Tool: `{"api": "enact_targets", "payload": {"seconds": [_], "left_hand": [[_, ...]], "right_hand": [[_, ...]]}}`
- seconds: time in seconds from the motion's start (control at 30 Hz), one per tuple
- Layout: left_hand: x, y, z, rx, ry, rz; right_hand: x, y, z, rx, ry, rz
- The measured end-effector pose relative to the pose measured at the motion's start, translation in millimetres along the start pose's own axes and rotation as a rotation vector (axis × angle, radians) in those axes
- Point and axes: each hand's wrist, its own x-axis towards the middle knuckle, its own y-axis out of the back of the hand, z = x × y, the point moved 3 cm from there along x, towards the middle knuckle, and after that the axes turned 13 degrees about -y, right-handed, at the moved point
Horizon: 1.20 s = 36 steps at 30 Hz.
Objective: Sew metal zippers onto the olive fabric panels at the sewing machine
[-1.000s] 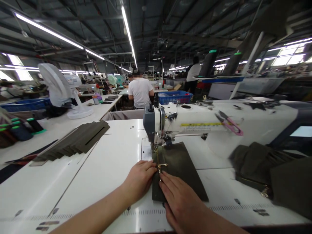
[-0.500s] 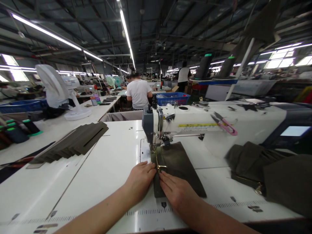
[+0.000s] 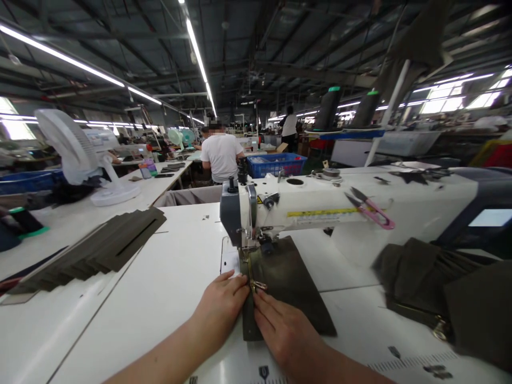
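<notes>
View from a head camera in a garment factory; a person sits at a white sewing machine [image 3: 308,205] on a white tabletop [image 3: 168,277]; a dark olive fabric piece [image 3: 292,277] lies flat under the presser foot [image 3: 245,249], running back toward the person; a gold zip [image 3: 256,285] runs along its left edge, straight in line with the foot.

The left hand [image 3: 222,304] lies flat, fingers together, its tips pressing the fabric's left edge just beside the zip; the right hand [image 3: 280,328] lies flat on the fabric on the other side, fingers together, tips touching the cloth beside the zip pull; neither hand pinches anything.

Judged from this, the seam is best guided with light, even pressure from both hands; the zip held parallel to the foot; fingertips held well back from the needle.

To the left, a fanned stack of olive pieces [image 3: 100,248] and a white fan [image 3: 76,154]; pink snips [image 3: 370,209] rest on the machine arm; a heap of olive cloth [image 3: 432,282] lies at right; further off, a person in a white shirt [image 3: 221,154] sits with their back turned.
</notes>
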Motion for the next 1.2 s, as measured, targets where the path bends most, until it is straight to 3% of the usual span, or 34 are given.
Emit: {"api": "enact_targets", "payload": {"seconds": [0.27, 0.53, 0.63, 0.7, 0.83, 0.9, 1.0, 1.2], "left_hand": [[7.3, -2.8, -13.6, 0.018, -0.024, 0.071], [12.7, -10.4, -27.7, -0.055, 0.078, -0.053], [13.8, -11.5, -27.4, -0.053, 0.088, -0.098], [14.2, -9.9, -25.4, -0.065, 0.092, -0.120], [14.1, -4.7, -20.8, -0.096, 0.136, -0.179], [13.7, -3.3, -19.6, -0.092, 0.174, -0.205], [12.1, -4.2, -18.4, -0.107, 0.226, -0.221], [9.4, -4.4, -15.3, -0.108, 0.199, -0.163]], "right_hand": [[7.3, -10.9, 13.6, -0.014, 0.004, -0.015], [18.4, -23.7, 23.9, 0.013, -0.022, -0.115], [21.7, -17.3, 24.2, 0.048, -0.038, -0.144], [26.1, -6.8, 25.1, 0.151, -0.096, -0.207], [38.4, 4.9, 37.4, 0.279, -0.355, -0.297], [45.0, -1.8, 47.1, 0.131, -0.466, -0.293], [54.5, -22.0, 56.9, -0.084, -0.504, -0.358], [61.4, -38.4, 64.2, -0.108, -0.597, -0.415]]}}
